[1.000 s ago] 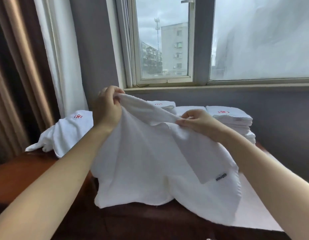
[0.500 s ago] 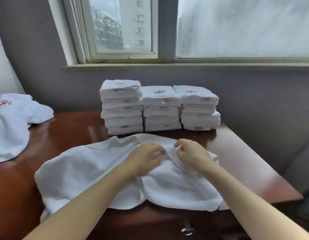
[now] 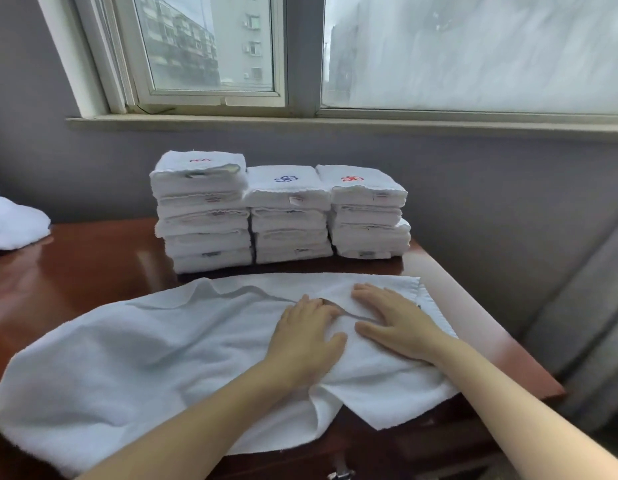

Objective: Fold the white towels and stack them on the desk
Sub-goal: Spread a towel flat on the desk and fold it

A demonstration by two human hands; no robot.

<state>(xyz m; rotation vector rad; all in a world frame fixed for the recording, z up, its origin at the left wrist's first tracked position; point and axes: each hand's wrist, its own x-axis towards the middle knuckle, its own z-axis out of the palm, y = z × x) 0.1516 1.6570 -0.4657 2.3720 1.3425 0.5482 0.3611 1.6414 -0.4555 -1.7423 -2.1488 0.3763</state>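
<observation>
Currently one white towel (image 3: 127, 358) lies spread across the front half of the table (image 3: 93, 258). Its near edge droops over the table's front edge, and a flap hangs off toward the front right corner. Both hands lie flat on it, fingers straight, gripping nothing. Left hand (image 3: 305, 341) and right hand (image 3: 395, 322) sit side by side near the table's right edge, palms pressing the cloth down. A wrinkle runs from between the hands toward the towel's back left.

Handling, as a judgement: terry cloth, light and thoroughly limp, with no stiffness to hold a shape. The tabletop looks polished, so the towel will likely slide if tugged. Not fragile. Best taken by pinching two corners along the hemmed short edge beside the right hand, then carrying that edge across to meet the opposite one. A grab in the middle would only bunch it. Smoothing with flat palms first should take out the wrinkle.

Three stacks of folded towels (image 3: 288, 220) stand along the back edge, touching one another. More loose towels (image 3: 13, 225) are heaped at the left edge.
</observation>
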